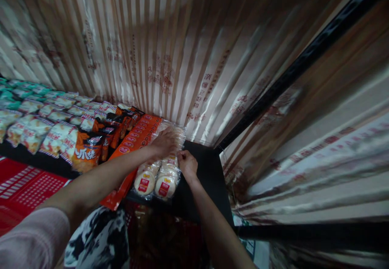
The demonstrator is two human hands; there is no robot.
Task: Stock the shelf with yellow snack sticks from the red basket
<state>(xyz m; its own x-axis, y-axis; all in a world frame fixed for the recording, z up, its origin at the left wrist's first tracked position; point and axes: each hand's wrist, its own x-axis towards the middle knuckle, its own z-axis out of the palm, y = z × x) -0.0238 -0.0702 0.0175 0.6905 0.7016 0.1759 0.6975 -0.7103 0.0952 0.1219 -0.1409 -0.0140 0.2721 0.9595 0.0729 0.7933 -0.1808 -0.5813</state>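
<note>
Clear packets of round, pale rice crackers [165, 186] with red and yellow labels lie in two rows on a black shelf [209, 171]. My left hand [165, 143] rests flat over the far part of these rows, fingers stretched out and slightly blurred. At their right edge is my right hand [187, 164], its fingers curled together against the clear wrapping. What it pinches, if anything, is hidden. A long orange strip of packaging [127, 145] lies under and left of the packets and hangs over the shelf's front edge.
Orange and black snack bags [88, 151], white bags [57, 137] and green bags [12, 99] fill the shelf leftward. A red plastic basket [30, 192] stands at lower left. Behind hangs a striped curtain [170, 58]; a dark pole [291, 66] slants at the right.
</note>
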